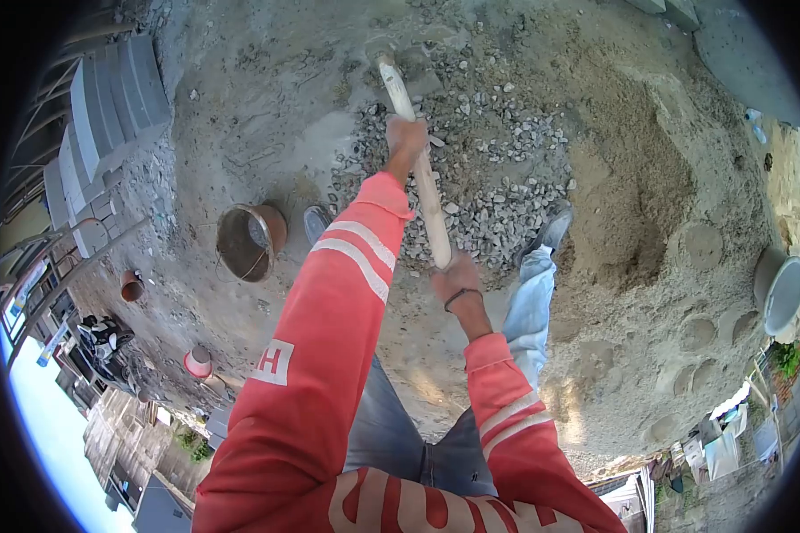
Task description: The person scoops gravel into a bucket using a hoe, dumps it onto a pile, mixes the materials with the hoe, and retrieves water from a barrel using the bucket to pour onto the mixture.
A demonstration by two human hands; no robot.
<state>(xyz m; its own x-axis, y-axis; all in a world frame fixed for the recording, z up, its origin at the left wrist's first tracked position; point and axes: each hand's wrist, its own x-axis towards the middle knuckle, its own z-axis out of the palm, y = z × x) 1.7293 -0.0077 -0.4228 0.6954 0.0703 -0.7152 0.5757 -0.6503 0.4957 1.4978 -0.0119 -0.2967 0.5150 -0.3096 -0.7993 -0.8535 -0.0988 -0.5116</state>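
A hoe with a pale wooden handle (430,204) stretches away from me over the ground. My left hand (406,139) is closed round the upper part of the handle, nearer the tool's head. Lower down, my right hand (456,277) grips the end of the handle closest to my body. The hoe's head blends into grey, wet-looking material at the far end, so its shape is hard to make out. Beneath the handle lies a spread of grey gravel (498,209), with brown sand (636,186) to its right.
A bucket (273,229) stands left of my feet, and smaller red containers (132,286) sit farther left. Stacked grey blocks (120,98) are at the upper left. A pale basin (783,298) rests at the right edge. My shoe (556,226) touches the gravel's edge.
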